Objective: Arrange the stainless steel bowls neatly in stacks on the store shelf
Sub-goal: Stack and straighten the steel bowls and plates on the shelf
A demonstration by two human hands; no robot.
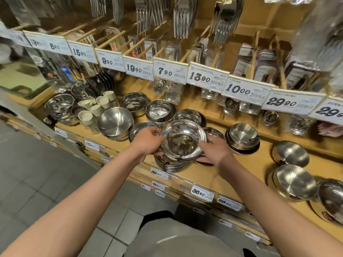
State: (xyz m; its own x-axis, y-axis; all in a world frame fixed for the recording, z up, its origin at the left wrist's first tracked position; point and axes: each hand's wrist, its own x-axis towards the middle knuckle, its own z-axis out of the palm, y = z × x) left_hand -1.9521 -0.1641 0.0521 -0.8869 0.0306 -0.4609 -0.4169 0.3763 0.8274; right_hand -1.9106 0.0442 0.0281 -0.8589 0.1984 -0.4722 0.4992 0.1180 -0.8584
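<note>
Two hands on one shiny wide-rimmed steel bowl (182, 140), held just above a stack of matching bowls (171, 164) at the front edge of the wooden shelf (209, 175). Left hand (148, 141) grips the bowl's left rim, fingers curled narrow around it. Right hand (216, 149) is on the right rim, fingers closed under the bowl's side. Bowl mouth faces up, tilted slightly toward the camera.

Front edge: the stack sits right at the lip, little margin. Open shelf to the right of the stack along the front, up to the brushed bowls (295, 180) near the right end.

Crowding around the hands:
- Flat shiny dish (143, 127) just left-behind the left hand, touching or nearly so; cannot tell.
- Brushed deep bowl stack (115, 124) further left, with white cups (92, 108) beside it.
- Two deep polished bowls (160, 110) and a shallow dish (189, 115) directly behind, close.
- Brushed bowl stack (242, 138) just right of the right hand, near but apart.
- More shiny bowls (59, 106) at the left end.

Overhead: price-tag rail (170, 71) of the upper shelf overhangs the back half; hanging forks (182, 17) above that. Packaged small items hang under the rail at the back edge.
</note>
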